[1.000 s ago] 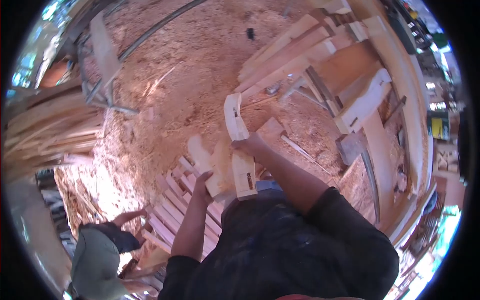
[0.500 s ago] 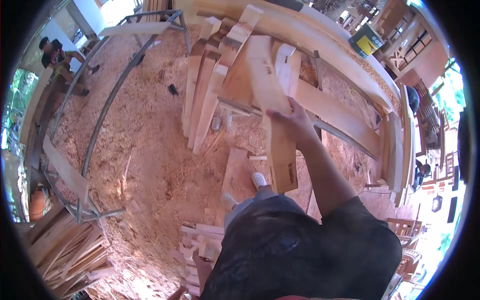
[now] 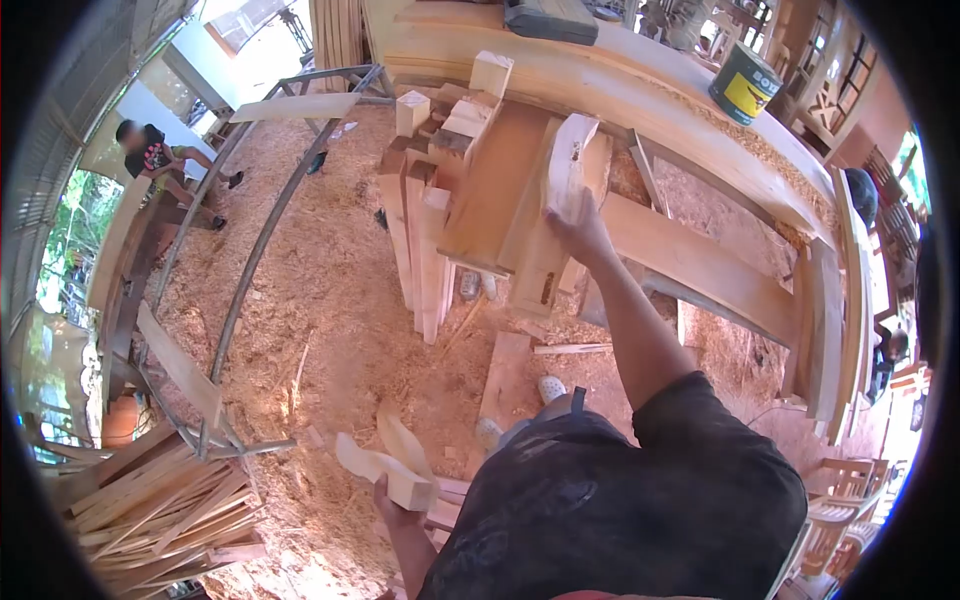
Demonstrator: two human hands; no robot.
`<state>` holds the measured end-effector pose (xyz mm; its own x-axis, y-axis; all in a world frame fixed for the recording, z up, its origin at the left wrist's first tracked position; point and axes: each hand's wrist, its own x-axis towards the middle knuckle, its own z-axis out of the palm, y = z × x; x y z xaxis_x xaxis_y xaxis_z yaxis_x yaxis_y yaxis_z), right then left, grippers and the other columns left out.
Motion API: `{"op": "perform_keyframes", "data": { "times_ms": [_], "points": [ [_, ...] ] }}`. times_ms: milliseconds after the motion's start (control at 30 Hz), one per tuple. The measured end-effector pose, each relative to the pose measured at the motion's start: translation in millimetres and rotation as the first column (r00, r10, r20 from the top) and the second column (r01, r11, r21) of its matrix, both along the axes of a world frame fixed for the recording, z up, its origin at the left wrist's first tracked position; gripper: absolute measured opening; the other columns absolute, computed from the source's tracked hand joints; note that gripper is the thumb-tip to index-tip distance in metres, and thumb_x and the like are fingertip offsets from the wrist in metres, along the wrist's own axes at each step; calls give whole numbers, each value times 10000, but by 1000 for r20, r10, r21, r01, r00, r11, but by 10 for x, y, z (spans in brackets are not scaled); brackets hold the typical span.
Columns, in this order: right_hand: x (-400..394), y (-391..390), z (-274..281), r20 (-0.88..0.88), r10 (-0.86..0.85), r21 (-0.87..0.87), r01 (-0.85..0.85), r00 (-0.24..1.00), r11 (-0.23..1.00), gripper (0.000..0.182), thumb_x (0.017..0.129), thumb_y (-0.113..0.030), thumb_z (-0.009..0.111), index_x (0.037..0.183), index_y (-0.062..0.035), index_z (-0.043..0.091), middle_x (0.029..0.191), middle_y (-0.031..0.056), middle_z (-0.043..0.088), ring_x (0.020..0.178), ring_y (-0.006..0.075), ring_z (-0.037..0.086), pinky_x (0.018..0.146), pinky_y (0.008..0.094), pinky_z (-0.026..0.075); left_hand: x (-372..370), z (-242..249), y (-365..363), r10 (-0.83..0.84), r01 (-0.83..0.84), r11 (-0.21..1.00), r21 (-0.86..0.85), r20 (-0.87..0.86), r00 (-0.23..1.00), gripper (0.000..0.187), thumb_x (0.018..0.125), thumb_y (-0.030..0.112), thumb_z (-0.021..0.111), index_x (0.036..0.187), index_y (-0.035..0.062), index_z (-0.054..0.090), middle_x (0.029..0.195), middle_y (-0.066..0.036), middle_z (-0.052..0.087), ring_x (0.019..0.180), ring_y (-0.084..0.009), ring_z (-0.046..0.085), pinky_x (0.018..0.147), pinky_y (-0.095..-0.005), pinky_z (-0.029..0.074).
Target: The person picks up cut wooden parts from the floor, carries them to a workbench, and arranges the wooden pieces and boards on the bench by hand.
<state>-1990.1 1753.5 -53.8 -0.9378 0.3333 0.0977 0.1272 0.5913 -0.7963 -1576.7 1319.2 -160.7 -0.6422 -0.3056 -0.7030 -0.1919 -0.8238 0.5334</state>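
Note:
My right hand [image 3: 580, 232] reaches forward and grips a curved, pale wooden piece [image 3: 552, 205], holding it against a stack of planks [image 3: 440, 200] that leans on a long workbench [image 3: 690, 95]. Low at my side, my left hand [image 3: 392, 500] holds two more curved wooden pieces [image 3: 385, 465] over the sawdust floor. My dark shirt hides what lies directly below me.
Sawdust covers the floor [image 3: 320, 320]. A pile of thin wood strips [image 3: 150, 505] lies at lower left. A metal frame [image 3: 250, 240] crosses the left side. A yellow can [image 3: 742, 85] stands on the workbench. Another person [image 3: 160, 165] crouches at far left.
My right hand has carried its curved piece forward onto the leaning plank stack. My left hand has come back into view with two curved pieces. My view has shifted slightly forward.

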Motion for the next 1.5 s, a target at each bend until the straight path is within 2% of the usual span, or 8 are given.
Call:
{"op": "perform_keyframes", "data": {
  "times_ms": [167,267,367,567,667,1100,1233,1500],
  "points": [
    [502,-299,576,-485,173,301,-22,857,953,641,879,-220,813,1400,22,526,1231,256,660,1188,456,630,1037,468,513,-479,727,314,-148,138,974,-179,-44,988,743,938,441,631,1542,53,440,1412,-191,581,1278,-371,591,1057,-545,527],
    [964,-866,839,-238,465,-174,-508,853,843,394,926,-207,799,1213,30,668,1104,193,716,1023,284,705,880,410,573,-728,1465,547,-215,228,914,-336,76,974,783,924,414,648,1564,35,404,1390,-198,583,1272,-349,595,1033,-529,543],
    [1276,-1412,602,102,705,-460,-595,702,659,774,974,-517,738,1476,26,510,1334,229,660,1154,346,701,939,447,583,-852,1505,310,-362,303,873,-382,-91,928,829,886,382,674,1569,14,383,1361,-205,590,1223,-347,624,1001,-492,565],
    [1451,-1754,918,-24,670,-993,-97,742,72,743,959,-392,789,1465,55,480,1238,203,681,1069,307,705,914,428,583,-1232,2071,524,-565,405,804,-435,-345,750,754,902,412,640,1480,-43,472,1233,-189,644,1086,-291,666,919,-409,566],
    [1364,-1603,906,-111,566,-786,-421,817,453,652,937,-229,799,1435,60,493,1173,156,697,1027,239,697,896,393,579,-1356,2389,972,-529,362,812,-458,-315,788,843,832,355,646,1537,-32,392,1283,-199,614,1105,-323,674,923,-442,584],
    [748,-81,1034,-58,288,-756,-230,956,613,542,967,-252,711,1389,44,546,1188,152,700,1118,242,686,960,382,554,-1476,2266,659,-550,372,799,-472,-323,770,1020,776,309,725,1621,-31,266,1520,-251,485,1425,-346,509,1107,-491,550],
    [301,232,419,95,-50,-110,61,994,992,767,971,-413,752,1478,79,452,1321,296,654,1245,392,665,1047,450,534,-1433,2114,674,-394,220,870,-441,-355,848,850,794,325,722,1506,-37,429,1305,-193,615,1070,-323,678,921,-433,587],
    [344,62,400,23,19,-432,-7,1000,902,904,991,-505,695,1566,67,298,1353,334,639,1236,435,668,1048,493,528,-1452,1818,444,-480,329,833,-445,-285,829,843,848,392,707,1529,-28,440,1347,-187,637,1037,-286,684,859,-390,584]
  ]
}}
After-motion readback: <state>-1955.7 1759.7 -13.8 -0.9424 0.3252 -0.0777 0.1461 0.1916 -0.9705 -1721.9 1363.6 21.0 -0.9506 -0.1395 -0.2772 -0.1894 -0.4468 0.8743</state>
